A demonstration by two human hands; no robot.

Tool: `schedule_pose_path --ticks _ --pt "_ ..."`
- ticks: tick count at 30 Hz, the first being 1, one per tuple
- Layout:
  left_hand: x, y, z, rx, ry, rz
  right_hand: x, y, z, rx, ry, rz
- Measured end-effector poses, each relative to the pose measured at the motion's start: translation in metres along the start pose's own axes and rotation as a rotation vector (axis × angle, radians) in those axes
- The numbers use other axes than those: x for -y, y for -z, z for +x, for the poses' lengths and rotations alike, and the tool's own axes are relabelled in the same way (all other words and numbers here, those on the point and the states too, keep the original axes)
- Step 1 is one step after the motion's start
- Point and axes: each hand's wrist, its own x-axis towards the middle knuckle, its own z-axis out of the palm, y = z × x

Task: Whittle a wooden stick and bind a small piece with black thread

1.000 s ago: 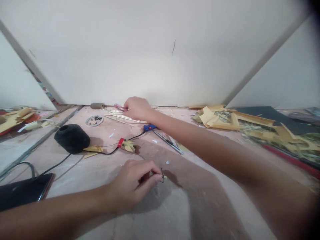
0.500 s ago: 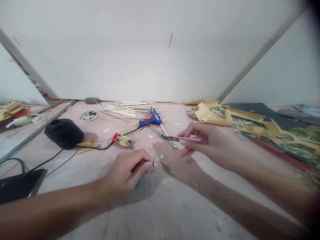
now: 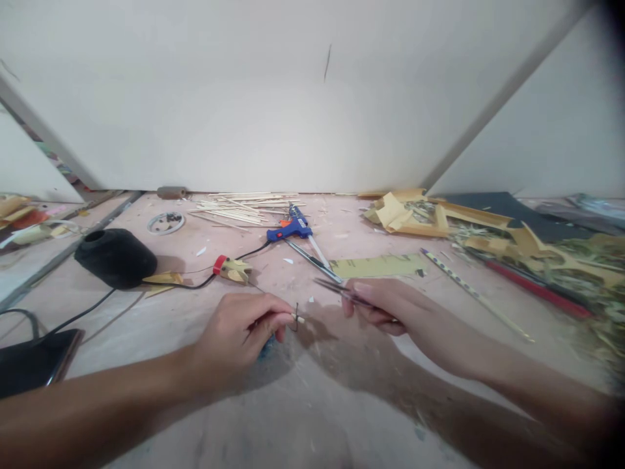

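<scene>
Biggest thing first: your worktop [image 3: 342, 404] is pretty crowded, and the black yarn ball [image 3: 116, 258] at about 10 o'clock has its cord trailing right behind your left wrist, so I'd say a careless elbow could drag the whole lot across. The blue glue gun [image 3: 291, 228] sits at 12 o'clock just past your hands; can't tell if it's hot, but its nozzle points toward the scattered wooden sticks [image 3: 239, 207], worth minding. Now the hands. Your right hand [image 3: 385, 306] has a closed grip on thin scissors or tweezers [image 3: 336, 291], too blurry to call which, tips aimed at 9 o'clock, straight at your other fingers. Your left hand [image 3: 244, 332] pinches a tiny stick with dark thread or wire on it [image 3: 296, 317], fingertips shut tight, held just above the worktop near centre. The gap between tool tip and fingertip looks small, so a slip could nick you, or snip the wrong spot. That little piece would likely vanish among the scraps if dropped.
</scene>
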Motion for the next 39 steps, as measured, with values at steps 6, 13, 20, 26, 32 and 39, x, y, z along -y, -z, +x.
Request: schedule_pose_path --ticks 6,13,20,26,32,39 --pt "0.0 0.003 -0.001 -0.066 -0.05 0.046 -0.006 -0.03 0.008 0.163 -0.013 0.368" --pt "-0.001 0.002 0.001 -0.131 -0.122 0.057 -0.008 -0.033 0.005 0.259 0.075 0.353" --pt "-0.002 0.004 0.002 -0.086 -0.182 0.006 -0.011 -0.035 0.007 0.296 0.175 0.327" --pt "-0.002 0.003 0.003 -0.036 -0.134 -0.041 -0.01 -0.034 0.009 0.289 0.226 0.314" --pt "-0.001 0.003 0.003 0.021 -0.081 -0.159 -0.012 -0.034 0.011 0.289 0.264 0.315" --pt "-0.004 0.005 0.004 0.018 -0.065 -0.162 -0.015 -0.034 0.01 0.237 0.254 0.311"
